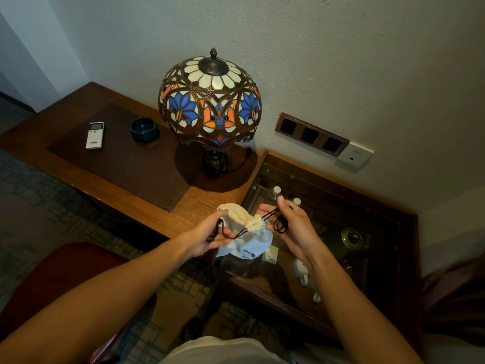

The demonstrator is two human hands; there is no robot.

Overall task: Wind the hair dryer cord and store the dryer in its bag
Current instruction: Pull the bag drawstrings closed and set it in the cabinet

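A cream cloth drawstring bag point(249, 239) hangs in the air between my hands, its neck gathered tight at the middle. Dark printed letters show on its lower part. My left hand point(210, 236) pinches the dark drawstring point(273, 214) on the bag's left side. My right hand point(291, 224) holds the drawstring loops on the right, pulled away from the neck. The hair dryer and its cord are not visible; the bag looks filled out.
A stained-glass table lamp point(210, 101) stands on the wooden desk point(204, 198), with a white remote point(94, 135) and a dark ashtray point(145, 129) to its left. A glass-topped cabinet point(341, 206) holding bottles and cups lies under my right hand. Wall sockets point(312, 134) are behind; a red chair point(60, 274) is lower left.
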